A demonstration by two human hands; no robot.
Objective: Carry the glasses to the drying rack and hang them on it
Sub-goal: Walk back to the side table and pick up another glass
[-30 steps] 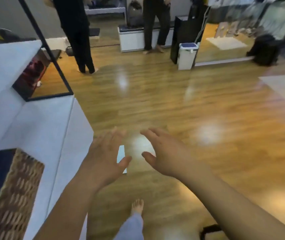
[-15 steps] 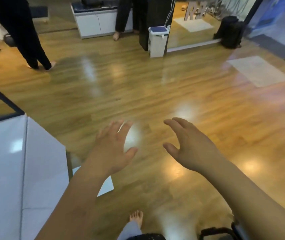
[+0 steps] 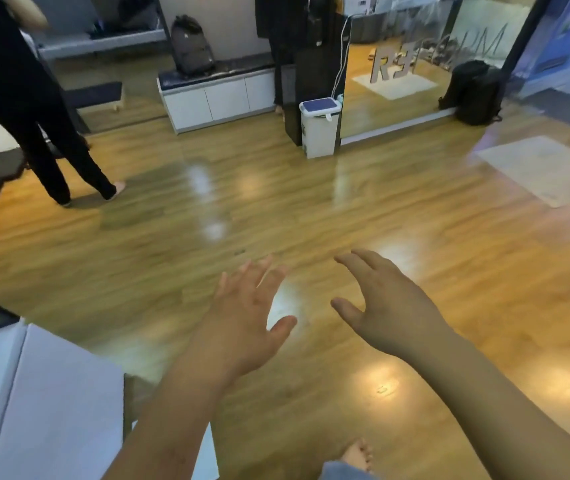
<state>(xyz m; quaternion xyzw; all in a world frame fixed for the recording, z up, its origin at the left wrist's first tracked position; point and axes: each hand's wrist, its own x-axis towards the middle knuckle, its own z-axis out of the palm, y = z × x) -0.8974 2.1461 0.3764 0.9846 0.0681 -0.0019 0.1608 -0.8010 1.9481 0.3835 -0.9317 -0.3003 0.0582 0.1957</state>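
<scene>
My left hand point(image 3: 245, 317) and my right hand point(image 3: 384, 306) are stretched out in front of me over the wooden floor, side by side and a short gap apart. Both hold nothing, with the fingers spread. No glasses and no drying rack are in view.
A white counter corner point(image 3: 41, 400) is at my lower left. A person in black point(image 3: 34, 109) stands at the far left. Ahead are a white low cabinet point(image 3: 221, 98) with a backpack point(image 3: 192, 46), a white bin point(image 3: 320, 128), a mirror wall point(image 3: 411, 64) and a black bag point(image 3: 474, 91). A pale mat point(image 3: 546, 168) lies right.
The view has swung right and up, away from the white counter and wicker basket; more of the room's far side shows. Both hands stay empty and outstretched.
</scene>
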